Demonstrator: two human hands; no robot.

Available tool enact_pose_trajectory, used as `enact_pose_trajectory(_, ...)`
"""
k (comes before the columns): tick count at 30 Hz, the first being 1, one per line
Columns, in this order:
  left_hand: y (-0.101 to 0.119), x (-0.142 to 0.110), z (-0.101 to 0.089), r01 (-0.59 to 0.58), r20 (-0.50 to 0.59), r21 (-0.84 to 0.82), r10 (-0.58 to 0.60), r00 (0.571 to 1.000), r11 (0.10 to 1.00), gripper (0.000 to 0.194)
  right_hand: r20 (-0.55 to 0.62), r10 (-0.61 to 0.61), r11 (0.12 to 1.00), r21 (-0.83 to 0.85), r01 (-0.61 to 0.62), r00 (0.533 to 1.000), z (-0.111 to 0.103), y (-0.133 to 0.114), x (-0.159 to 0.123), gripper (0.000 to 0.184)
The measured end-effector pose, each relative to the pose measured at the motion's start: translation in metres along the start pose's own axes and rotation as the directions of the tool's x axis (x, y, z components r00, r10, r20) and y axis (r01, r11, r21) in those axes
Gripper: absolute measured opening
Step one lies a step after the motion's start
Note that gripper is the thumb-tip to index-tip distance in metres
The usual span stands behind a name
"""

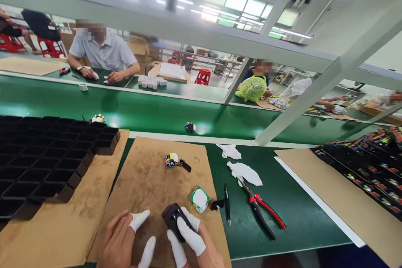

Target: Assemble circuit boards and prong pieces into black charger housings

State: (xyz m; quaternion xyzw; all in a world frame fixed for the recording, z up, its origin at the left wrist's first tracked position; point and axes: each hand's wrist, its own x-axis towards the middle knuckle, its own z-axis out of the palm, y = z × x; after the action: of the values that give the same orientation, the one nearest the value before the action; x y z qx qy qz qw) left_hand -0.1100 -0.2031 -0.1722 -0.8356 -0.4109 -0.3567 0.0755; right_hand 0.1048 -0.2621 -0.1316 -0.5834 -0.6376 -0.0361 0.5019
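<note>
Black case [172, 217], one, glossy, rounded at the corners; over the cardboard sheet [150, 184], nearer its right edge than its left, resting or lifted impossible to tell. Probable handling: light, stiff, smooth enough to slip, gloss prone to scratching; best hold by the two long side walls. Right hand [204, 246], fingers closed around the case, white finger covers [192, 236] against its sides and upper face. Left hand [119, 238], nearby, thumb and forefinger apart, nothing between. Green circuit board [199, 199] with white pad, on the sheet just beyond the case, near the right edge; likely fragile, safest by its rim; black flap [216, 204] alongside, reaching to that edge. Second circuit board [171, 160], toward the sheet's far edge. Black tweezers [227, 205], on the green table [310, 228], just outside the sheet's right edge; pale marking on the handle, too small to read. Pliers [264, 211], red-and-black handles toward the table's front edge, tips at a white cloth [251, 173]; no legible brand. Open black boxes [64, 194], in rows beyond the sheet's left edge. No readable writing on case or boards.
</note>
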Motion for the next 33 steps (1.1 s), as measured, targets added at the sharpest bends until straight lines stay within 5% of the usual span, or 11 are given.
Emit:
enact_pose_trajectory(5,0.014,0.028,-0.022,0.058,0.026,-0.08,-0.056,0.998,0.995,0.033,0.196,-0.059,0.998,0.039,0.052,0.979,-0.008,-0.005,0.015,0.053)
enact_pose_trajectory(10,0.017,0.035,-0.029,0.098,0.024,-0.136,-0.096,0.995,0.986,0.029,0.069,-0.05,0.997,0.067,0.045,0.996,-0.015,-0.023,0.019,0.058)
enact_pose_trajectory(15,0.019,0.039,-0.031,0.1,0.019,-0.153,-0.098,0.995,0.983,0.025,0.182,0.009,0.998,0.056,-0.02,0.983,-0.015,-0.024,0.019,0.056)
enact_pose_trajectory(20,0.019,0.04,-0.032,0.086,0.033,-0.145,-0.082,0.996,0.986,0.025,0.087,0.014,0.999,0.034,-0.017,0.996,-0.008,-0.017,0.018,0.042)
enact_pose_trajectory(30,0.02,0.04,-0.033,0.098,0.057,-0.16,-0.09,0.994,0.982,0.023,-0.043,0.024,1.0,-0.016,-0.024,0.999,-0.007,-0.029,0.02,0.045)
enact_pose_trajectory(33,0.022,0.045,-0.033,0.107,0.016,-0.162,-0.106,0.994,0.981,0.021,-0.057,0.12,0.993,-0.005,-0.12,0.991,-0.006,-0.035,0.029,0.037)
